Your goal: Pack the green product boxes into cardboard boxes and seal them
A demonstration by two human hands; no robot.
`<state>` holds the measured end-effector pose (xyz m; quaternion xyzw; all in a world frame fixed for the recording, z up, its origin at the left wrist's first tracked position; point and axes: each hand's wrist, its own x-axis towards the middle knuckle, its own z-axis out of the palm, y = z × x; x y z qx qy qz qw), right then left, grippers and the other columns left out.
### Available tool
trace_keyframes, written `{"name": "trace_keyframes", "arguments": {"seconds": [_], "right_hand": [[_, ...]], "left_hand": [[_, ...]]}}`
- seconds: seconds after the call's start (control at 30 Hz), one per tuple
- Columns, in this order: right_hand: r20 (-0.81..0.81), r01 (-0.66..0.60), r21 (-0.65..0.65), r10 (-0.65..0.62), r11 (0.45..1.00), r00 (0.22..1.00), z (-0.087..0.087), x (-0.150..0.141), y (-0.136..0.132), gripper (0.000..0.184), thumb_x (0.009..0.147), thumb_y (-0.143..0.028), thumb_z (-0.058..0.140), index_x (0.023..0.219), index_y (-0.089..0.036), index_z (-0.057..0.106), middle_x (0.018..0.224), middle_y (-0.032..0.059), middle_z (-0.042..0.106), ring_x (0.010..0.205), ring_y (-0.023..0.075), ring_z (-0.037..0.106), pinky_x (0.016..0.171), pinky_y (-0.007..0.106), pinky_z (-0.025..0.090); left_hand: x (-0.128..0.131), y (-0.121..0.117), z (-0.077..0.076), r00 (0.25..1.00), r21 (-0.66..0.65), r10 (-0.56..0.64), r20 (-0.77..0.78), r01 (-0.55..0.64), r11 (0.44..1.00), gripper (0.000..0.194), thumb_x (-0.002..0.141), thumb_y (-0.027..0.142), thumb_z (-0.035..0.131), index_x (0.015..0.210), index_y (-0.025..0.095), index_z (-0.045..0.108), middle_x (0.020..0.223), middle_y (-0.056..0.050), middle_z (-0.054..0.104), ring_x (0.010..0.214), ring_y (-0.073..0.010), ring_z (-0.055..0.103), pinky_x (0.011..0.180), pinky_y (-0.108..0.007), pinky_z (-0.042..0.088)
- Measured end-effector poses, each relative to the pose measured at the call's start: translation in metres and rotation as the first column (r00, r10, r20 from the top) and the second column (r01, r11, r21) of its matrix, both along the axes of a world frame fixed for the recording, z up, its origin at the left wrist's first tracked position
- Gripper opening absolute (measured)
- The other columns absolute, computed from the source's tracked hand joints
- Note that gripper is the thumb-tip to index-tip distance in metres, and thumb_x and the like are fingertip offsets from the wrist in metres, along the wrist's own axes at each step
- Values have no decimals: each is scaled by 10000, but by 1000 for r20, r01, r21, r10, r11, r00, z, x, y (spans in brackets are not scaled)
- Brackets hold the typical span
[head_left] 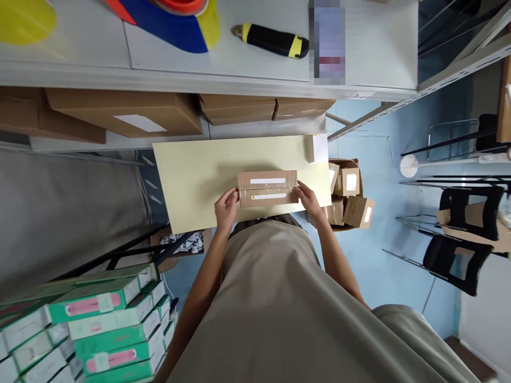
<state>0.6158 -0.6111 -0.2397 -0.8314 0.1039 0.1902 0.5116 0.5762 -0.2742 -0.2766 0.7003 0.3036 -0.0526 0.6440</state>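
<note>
Between my hands is a small brown cardboard box, with two white label strips and clear tape along its middle seam. My left hand grips its left end, fingers closed at the edge. At the opposite end, my right hand pinches the right edge between thumb and fingers. The box is held over a pale yellow tabletop; whether it touches the surface I cannot tell. A white box or stack of labels lies at the table's far right corner.
A large carton full of taped boxes stands right of the table. The shelf above holds a utility knife and a blue tape dispenser; brown cartons sit beneath. Green boxes are stacked lower left. Black chairs stand right.
</note>
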Motion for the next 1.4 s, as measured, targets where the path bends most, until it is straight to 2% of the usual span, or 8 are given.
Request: {"name": "trace_keyframes", "arguments": {"seconds": [0.27,0.43,0.57,0.7,0.87,1.03,1.17,1.4], "right_hand": [[-182,-266,59,272,962,945,-43,-8,-47,900,949,-402,824,1781,-319,492,1680,173,646,1439,381,684,1183,613,602],[-127,-331,154,350,931,928,-62,1,-39,893,927,-533,847,1747,-338,552,1754,160,552,1532,399,617,1207,611,593],[-97,-284,250,316,926,944,-52,15,-44,885,938,-706,807,1703,-310,603,1822,158,463,1634,397,528,1283,590,534],[-46,-229,306,254,924,966,-25,37,-54,768,996,-821,689,1567,-308,717,1558,132,701,1424,339,694,1206,508,604],[-9,-267,65,268,962,963,2,67,-59,757,1044,-901,516,1181,-224,827,1162,121,764,973,256,752,890,365,638],[-73,-406,-168,399,898,914,-4,83,-58,798,1069,-917,394,781,-227,674,916,107,729,784,232,673,788,337,527],[-142,-414,-172,393,894,909,-17,81,-59,802,1048,-929,413,814,-221,708,939,121,773,850,253,701,801,333,521],[-146,-243,-47,234,969,961,-23,82,-62,860,941,-939,618,1262,-166,817,1386,220,791,1060,322,779,956,426,618]], "left_hand": [[-21,5,-8,962,90,-42,-271,69,994,932,703,173,790,1616,158,600,1607,-239,684,1396,-374,735,1184,-562,609],[-5,-35,2,942,178,32,-335,30,983,560,670,188,801,1229,171,783,1257,-140,858,1304,-389,766,1198,-552,591],[1,-49,21,959,192,55,-279,0,981,542,679,245,818,1216,175,779,1282,-125,850,1279,-366,768,1148,-487,618],[2,-55,40,989,169,7,-146,18,985,463,808,457,762,1173,176,802,1247,-97,845,1263,-332,750,1100,-414,616],[15,-64,43,993,292,9,-114,25,956,498,931,668,687,962,185,806,946,-54,806,994,-258,743,892,-316,595],[24,-67,28,956,405,-62,-287,179,897,497,950,681,669,918,207,812,813,-42,772,933,-254,728,809,-294,536],[20,-68,15,939,364,-114,-324,235,901,470,948,654,678,997,209,823,969,-77,838,997,-271,763,881,-323,553],[33,-75,0,970,202,-7,-241,58,978,545,948,440,727,1435,194,729,1548,-176,734,1342,-325,734,1118,-431,596]]}}
